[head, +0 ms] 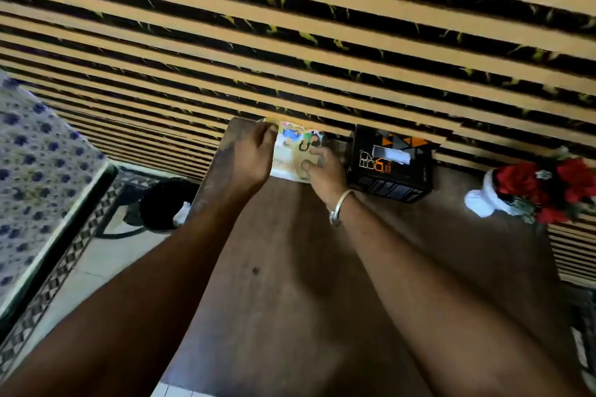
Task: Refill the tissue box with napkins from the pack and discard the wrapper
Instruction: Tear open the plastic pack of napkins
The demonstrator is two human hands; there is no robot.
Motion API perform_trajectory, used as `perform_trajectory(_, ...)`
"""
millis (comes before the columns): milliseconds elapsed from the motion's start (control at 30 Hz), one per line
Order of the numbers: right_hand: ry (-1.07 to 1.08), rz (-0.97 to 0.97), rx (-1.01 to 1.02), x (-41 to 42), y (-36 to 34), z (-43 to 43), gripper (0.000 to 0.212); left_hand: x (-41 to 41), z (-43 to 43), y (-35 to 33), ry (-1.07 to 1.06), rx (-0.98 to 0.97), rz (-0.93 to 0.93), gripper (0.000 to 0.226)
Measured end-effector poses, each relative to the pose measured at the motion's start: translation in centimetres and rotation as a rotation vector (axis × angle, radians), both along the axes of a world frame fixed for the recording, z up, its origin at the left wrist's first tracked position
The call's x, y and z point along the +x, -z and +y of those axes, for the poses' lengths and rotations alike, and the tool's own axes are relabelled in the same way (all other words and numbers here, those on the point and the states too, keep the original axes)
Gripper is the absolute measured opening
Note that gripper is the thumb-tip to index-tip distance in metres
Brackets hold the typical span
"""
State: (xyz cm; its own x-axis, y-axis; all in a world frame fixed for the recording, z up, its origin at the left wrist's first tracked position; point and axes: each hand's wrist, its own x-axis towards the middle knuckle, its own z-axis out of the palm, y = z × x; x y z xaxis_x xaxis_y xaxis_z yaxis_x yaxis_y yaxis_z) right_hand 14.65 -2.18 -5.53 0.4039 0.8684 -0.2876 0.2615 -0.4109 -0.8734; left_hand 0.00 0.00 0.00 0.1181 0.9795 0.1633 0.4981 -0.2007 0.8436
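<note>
A napkin pack [295, 151] in a colourful printed wrapper lies at the far edge of the brown wooden table [290, 284], against the slatted wall. My left hand [246, 158] grips its left end. My right hand [322, 167], with a silver bangle on the wrist, holds its right end, fingers pressed on the top. Just right of the pack stands a black tissue box [390, 164] with orange markings and a white tissue showing in its slot.
A black bin [164, 203] with something white inside stands on the tiled floor left of the table. A white vase of red flowers [529, 190] sits at the table's right. A bed with a blue-patterned cover [32, 171] is at far left.
</note>
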Motion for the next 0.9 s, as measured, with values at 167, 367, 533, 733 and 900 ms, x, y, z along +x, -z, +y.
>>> perform_trajectory(167, 0.004, -0.108, -0.057, -0.3, 3.8, 2.3, 0.049, 0.2, 2.9, 5.8, -0.063, -0.200, -0.042, 0.026)
perform_trajectory(367, 0.028, -0.196, -0.083, 0.2, 6.6, 4.3, 0.071, -0.1, 5.4, 10.5, -0.034, -0.299, -0.073, 0.029)
perform_trajectory(533, 0.083, -0.145, -0.100, 0.2, 7.6, 5.1, 0.085, -0.4, 6.1, 11.2, -0.061, -0.244, -0.009, 0.027)
perform_trajectory(733, 0.077, -0.101, -0.115, 0.6, 8.2, 5.3, 0.096, -0.6, 7.4, 12.4, -0.146, -0.213, 0.266, 0.046)
perform_trajectory(900, 0.091, -0.042, -0.191, 0.7, 7.3, 5.9, 0.098, -0.1, 7.7, 13.0, -0.141, -0.409, 0.107, 0.070)
